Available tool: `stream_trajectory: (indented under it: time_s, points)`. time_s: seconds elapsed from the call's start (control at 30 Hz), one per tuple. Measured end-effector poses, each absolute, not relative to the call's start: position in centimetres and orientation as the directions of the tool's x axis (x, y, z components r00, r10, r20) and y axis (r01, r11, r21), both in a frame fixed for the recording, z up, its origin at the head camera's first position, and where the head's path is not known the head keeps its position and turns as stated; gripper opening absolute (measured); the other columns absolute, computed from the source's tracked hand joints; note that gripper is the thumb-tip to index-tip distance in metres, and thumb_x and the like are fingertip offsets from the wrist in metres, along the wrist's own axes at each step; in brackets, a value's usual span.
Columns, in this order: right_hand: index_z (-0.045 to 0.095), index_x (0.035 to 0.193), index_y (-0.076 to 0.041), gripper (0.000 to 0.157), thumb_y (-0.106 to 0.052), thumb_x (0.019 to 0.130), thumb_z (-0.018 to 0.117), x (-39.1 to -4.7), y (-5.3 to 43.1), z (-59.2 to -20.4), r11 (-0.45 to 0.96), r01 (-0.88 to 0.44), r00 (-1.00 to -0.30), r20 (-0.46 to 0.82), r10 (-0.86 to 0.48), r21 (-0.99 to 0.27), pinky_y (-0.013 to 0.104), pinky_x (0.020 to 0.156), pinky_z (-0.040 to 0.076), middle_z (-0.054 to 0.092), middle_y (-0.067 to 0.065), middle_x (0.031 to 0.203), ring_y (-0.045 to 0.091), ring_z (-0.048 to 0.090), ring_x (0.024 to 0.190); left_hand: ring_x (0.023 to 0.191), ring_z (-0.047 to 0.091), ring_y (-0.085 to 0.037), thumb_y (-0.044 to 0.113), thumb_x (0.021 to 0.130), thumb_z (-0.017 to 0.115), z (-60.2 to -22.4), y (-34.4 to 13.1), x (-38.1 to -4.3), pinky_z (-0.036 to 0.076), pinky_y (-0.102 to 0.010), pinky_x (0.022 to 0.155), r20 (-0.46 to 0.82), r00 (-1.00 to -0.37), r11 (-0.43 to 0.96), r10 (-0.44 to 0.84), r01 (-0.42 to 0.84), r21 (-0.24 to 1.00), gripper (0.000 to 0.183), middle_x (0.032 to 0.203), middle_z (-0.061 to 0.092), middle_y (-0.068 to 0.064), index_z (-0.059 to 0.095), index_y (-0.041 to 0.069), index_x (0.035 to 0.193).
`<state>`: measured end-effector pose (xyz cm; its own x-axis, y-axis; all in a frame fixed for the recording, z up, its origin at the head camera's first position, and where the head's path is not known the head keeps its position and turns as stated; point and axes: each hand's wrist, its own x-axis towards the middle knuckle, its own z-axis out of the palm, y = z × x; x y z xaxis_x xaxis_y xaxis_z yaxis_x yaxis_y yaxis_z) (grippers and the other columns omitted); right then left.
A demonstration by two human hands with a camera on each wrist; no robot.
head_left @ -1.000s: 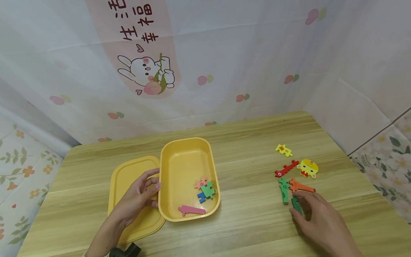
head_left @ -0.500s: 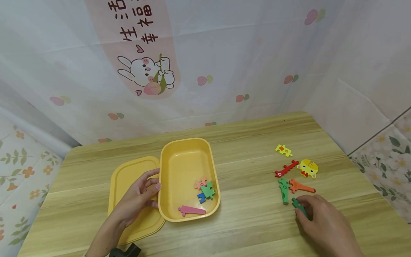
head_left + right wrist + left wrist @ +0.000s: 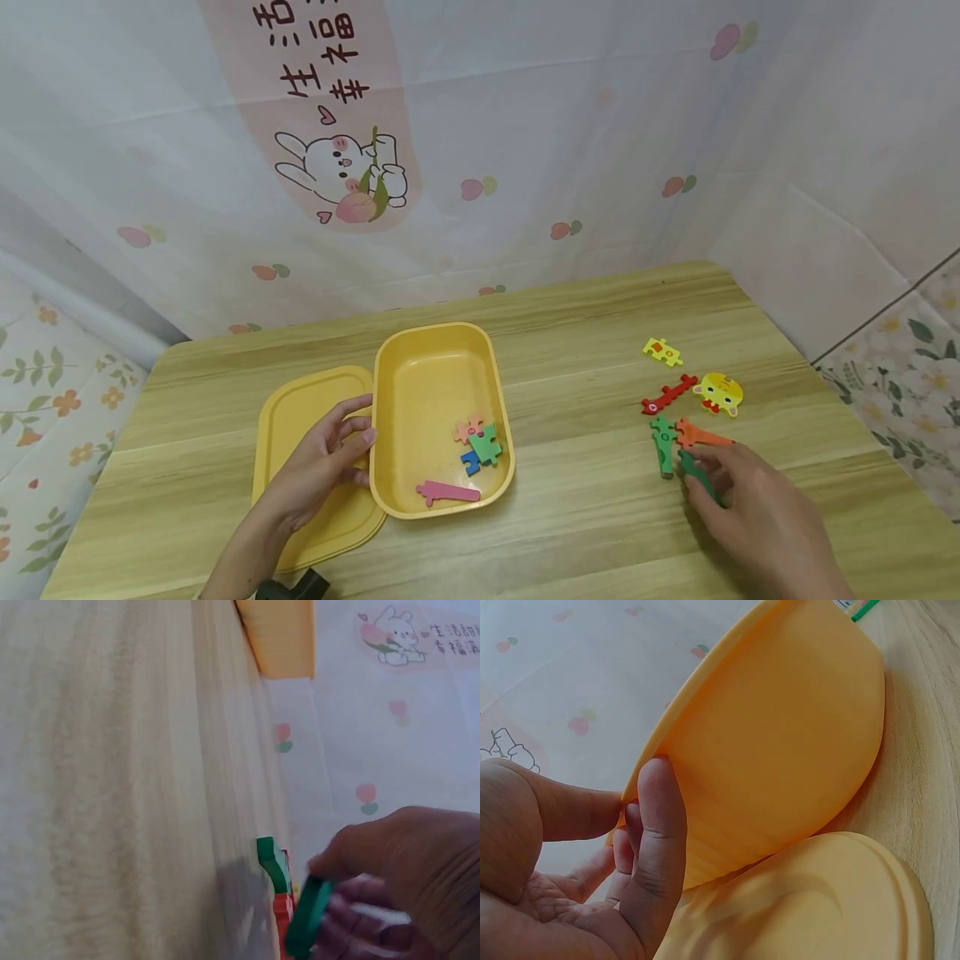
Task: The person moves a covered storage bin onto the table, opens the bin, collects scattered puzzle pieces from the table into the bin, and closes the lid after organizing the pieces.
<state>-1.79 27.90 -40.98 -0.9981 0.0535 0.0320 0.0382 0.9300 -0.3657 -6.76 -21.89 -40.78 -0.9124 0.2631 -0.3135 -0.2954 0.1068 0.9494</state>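
Observation:
With thumb and fingers my left hand (image 3: 326, 467) pinches the left rim of a yellow plastic box (image 3: 427, 383); the left wrist view shows the grip on the rim (image 3: 705, 675) closely. At the right of the table, my right hand (image 3: 765, 500) holds a dark green puzzle piece (image 3: 697, 475) between thumb and fingers, its lower end partly hidden. Close beside it lie a green puzzle piece (image 3: 664, 450) and an orange one (image 3: 697, 433), partly covered by the fingers. Inside the box are a pink piece (image 3: 448, 491), a green piece (image 3: 487, 446), a blue piece (image 3: 470, 462) and a salmon piece (image 3: 463, 429).
A yellow lid (image 3: 300, 417) lies flat left of the box, under my left hand. Further back on the right are a red piece (image 3: 667, 395), a yellow animal-head piece (image 3: 720, 392) and a yellow puzzle piece (image 3: 663, 352). A printed curtain (image 3: 540, 125) hangs behind the table.
My right hand first drew the dark green piece slightly right and nearer, then brought it back left toward the green and orange pieces. The left hand and box stay put.

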Motion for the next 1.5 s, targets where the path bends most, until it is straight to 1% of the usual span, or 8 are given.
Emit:
stream_trajectory:
  time_s: [0.17, 0.23, 0.3, 0.53, 0.77, 0.93, 1.27, 1.5]
  points:
    - [0.074, 0.114, -0.011, 0.037, -0.011, 0.080, 0.089, -1.7, 27.3, -40.5, 0.881, -0.142, -0.955, 0.295, -0.002, -0.451, 0.014, 0.054, 0.050, 0.073, 0.002, 0.100, -0.005, 0.060, 0.076, 0.096, 0.067, -0.013, 0.017, 0.109, 0.060, -40.9, -21.9, -6.7, 0.066, -0.032, 0.073, -0.316, -0.912, 0.097, 0.262, -0.301, 0.949, 0.067, 0.127, 0.056, -0.005, 0.024, 0.005, 0.164]
    - [0.074, 0.114, -0.013, 0.038, -0.007, 0.079, 0.089, -1.9, 27.1, -40.2, 0.847, -0.203, -0.934, 0.356, -0.017, -0.492, 0.009, 0.056, 0.051, 0.073, 0.001, 0.100, -0.012, 0.056, 0.077, 0.096, 0.066, -0.013, 0.017, 0.109, 0.060, -40.9, -21.8, -6.7, 0.066, -0.032, 0.072, -0.316, -0.912, 0.094, 0.261, -0.302, 0.949, 0.067, 0.126, 0.056, -0.005, 0.024, 0.005, 0.164]
    - [0.074, 0.113, -0.014, 0.038, -0.005, 0.079, 0.088, -2.2, 26.9, -40.0, 0.822, -0.236, -0.924, 0.383, -0.024, -0.518, 0.006, 0.057, 0.051, 0.072, 0.000, 0.100, -0.015, 0.054, 0.079, 0.096, 0.066, -0.013, 0.016, 0.109, 0.060, -40.9, -21.8, -6.7, 0.066, -0.032, 0.072, -0.316, -0.913, 0.094, 0.258, -0.302, 0.949, 0.066, 0.126, 0.056, -0.005, 0.024, 0.005, 0.164]
    - [0.074, 0.110, -0.014, 0.034, -0.002, 0.081, 0.085, -3.5, 26.3, -39.5, 0.791, -0.205, -0.939, 0.343, 0.006, -0.577, 0.007, 0.059, 0.053, 0.071, 0.001, 0.098, -0.012, 0.057, 0.082, 0.097, 0.066, -0.013, 0.017, 0.109, 0.060, -40.9, -21.9, -6.8, 0.066, -0.033, 0.073, -0.311, -0.915, 0.099, 0.258, -0.295, 0.950, 0.066, 0.127, 0.056, -0.006, 0.025, 0.006, 0.164]
    - [0.073, 0.109, -0.015, 0.036, 0.003, 0.080, 0.086, -4.6, 25.4, -39.4, 0.721, -0.257, -0.933, 0.359, -0.012, -0.644, 0.007, 0.067, 0.055, 0.070, -0.002, 0.093, -0.006, 0.060, 0.080, 0.096, 0.066, -0.012, 0.016, 0.109, 0.060, -40.9, -22.0, -6.7, 0.066, -0.031, 0.071, -0.309, -0.915, 0.097, 0.258, -0.294, 0.951, 0.067, 0.124, 0.056, -0.004, 0.024, 0.005, 0.164]
    - [0.074, 0.110, -0.015, 0.035, 0.003, 0.082, 0.083, -5.2, 24.7, -39.3, 0.693, -0.254, -0.939, 0.343, -0.010, -0.675, 0.010, 0.068, 0.054, 0.069, -0.003, 0.091, 0.001, 0.060, 0.079, 0.096, 0.064, -0.012, 0.017, 0.108, 0.060, -40.9, -22.0, -6.7, 0.065, -0.031, 0.072, -0.316, -0.915, 0.100, 0.252, -0.300, 0.949, 0.067, 0.122, 0.055, -0.004, 0.025, 0.006, 0.164]
    - [0.070, 0.111, -0.010, 0.024, -0.004, 0.090, 0.080, -6.5, 23.6, -39.0, 0.612, -0.213, -0.968, 0.250, -0.026, -0.761, 0.015, 0.068, 0.058, 0.070, -0.001, 0.095, 0.000, 0.064, 0.085, 0.096, 0.065, -0.012, 0.017, 0.108, 0.060, -40.9, -22.1, -6.7, 0.066, -0.031, 0.072, -0.317, -0.915, 0.099, 0.249, -0.301, 0.948, 0.067, 0.123, 0.055, -0.004, 0.025, 0.006, 0.164]
    - [0.067, 0.117, -0.003, 0.028, -0.001, 0.091, 0.080, -7.4, 23.2, -39.0, 0.514, -0.208, -0.977, 0.203, -0.067, -0.832, 0.016, 0.072, 0.061, 0.069, -0.006, 0.100, 0.001, 0.065, 0.089, 0.095, 0.065, -0.013, 0.018, 0.108, 0.061, -40.9, -22.0, -6.8, 0.066, -0.031, 0.072, -0.319, -0.913, 0.102, 0.256, -0.303, 0.948, 0.067, 0.123, 0.053, -0.005, 0.025, 0.007, 0.164]
